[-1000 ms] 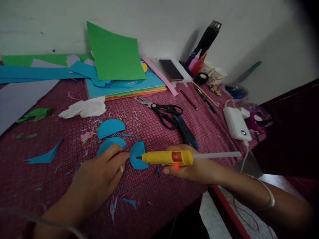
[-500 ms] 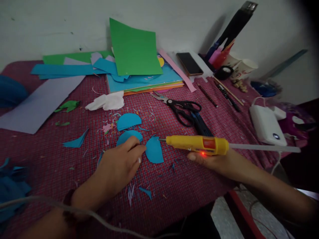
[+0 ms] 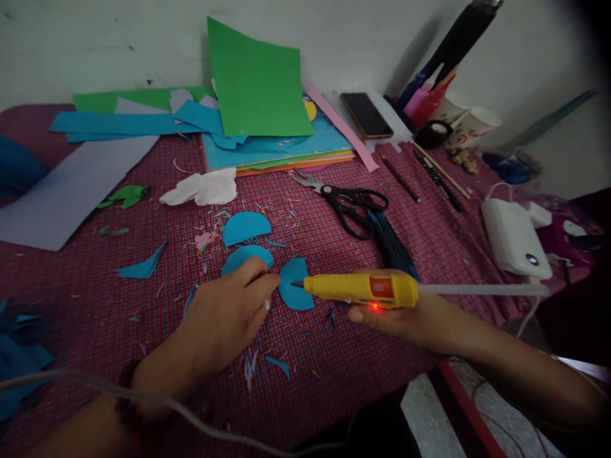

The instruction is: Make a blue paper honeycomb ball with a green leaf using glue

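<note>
My right hand grips a yellow hot glue gun with a glowing red light, a clear glue stick jutting from its back. Its dark nozzle lies over a blue paper half-circle; whether it touches the paper I cannot tell. At the left edge of that piece, the fingertips of my left hand are pinched together, holding it. Partly under this hand is a blue paper piece with a curved edge. Just beyond it lie stacked blue half-circles.
Black-handled scissors lie beyond the glue gun. Paper scraps dot the checked cloth. Colored sheets, a phone and paper cups stand along the wall. A white power bank is at right; a cable crosses the front.
The glue gun has moved left and slightly toward me, bringing its nozzle from the half-circle's upper right over its middle. My left hand stays at the same piece.
</note>
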Tool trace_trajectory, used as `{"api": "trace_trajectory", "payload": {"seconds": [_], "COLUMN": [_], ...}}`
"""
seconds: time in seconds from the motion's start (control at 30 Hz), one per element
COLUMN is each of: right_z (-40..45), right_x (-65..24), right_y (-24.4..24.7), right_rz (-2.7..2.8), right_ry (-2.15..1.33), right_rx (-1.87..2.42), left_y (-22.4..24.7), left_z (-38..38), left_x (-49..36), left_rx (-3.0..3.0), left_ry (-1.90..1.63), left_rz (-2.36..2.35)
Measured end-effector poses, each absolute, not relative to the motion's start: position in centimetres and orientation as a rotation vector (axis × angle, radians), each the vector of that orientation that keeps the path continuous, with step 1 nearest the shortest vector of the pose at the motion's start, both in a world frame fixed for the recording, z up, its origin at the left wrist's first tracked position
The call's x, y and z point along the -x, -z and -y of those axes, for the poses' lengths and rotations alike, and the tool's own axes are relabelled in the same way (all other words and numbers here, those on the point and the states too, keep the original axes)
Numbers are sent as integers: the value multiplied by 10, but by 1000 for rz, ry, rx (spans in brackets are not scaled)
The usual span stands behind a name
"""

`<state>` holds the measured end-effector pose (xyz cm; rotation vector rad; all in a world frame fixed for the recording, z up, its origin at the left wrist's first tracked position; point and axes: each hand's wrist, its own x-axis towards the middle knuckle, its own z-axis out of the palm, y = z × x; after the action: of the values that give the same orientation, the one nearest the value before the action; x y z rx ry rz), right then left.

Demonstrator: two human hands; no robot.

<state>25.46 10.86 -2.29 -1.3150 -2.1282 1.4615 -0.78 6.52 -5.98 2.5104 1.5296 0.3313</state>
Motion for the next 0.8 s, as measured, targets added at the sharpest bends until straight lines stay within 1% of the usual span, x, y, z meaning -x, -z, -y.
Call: {"api": "trace_trajectory", "payload": {"seconds": [0.17, 0.37, 0.53, 0.7, 0.8], "right_z": [-112, -120, -113, -112, -116], "right_x": [-245, -243, -252, -250, -245], "right_y": [25, 31, 26, 22, 26], "right_rz": [2042, 2089, 2107, 2335, 2325], "right_ry": [-1592, -1412, -1416, -1312, -1279], "right_rx": [1272, 1273, 1332, 1348, 1338], "left_y": [61, 60, 60, 62, 62], "left_z": [-65, -65, -65, -66, -66], "left_x": [10, 9, 9, 8, 9], "left_rx": [-2486, -2479, -2491, -2487, -2491], "left_ry": [-375, -377, -358, -379, -395], "left_rz": [-1493, -1478, -1506, -1496, -1494]}}
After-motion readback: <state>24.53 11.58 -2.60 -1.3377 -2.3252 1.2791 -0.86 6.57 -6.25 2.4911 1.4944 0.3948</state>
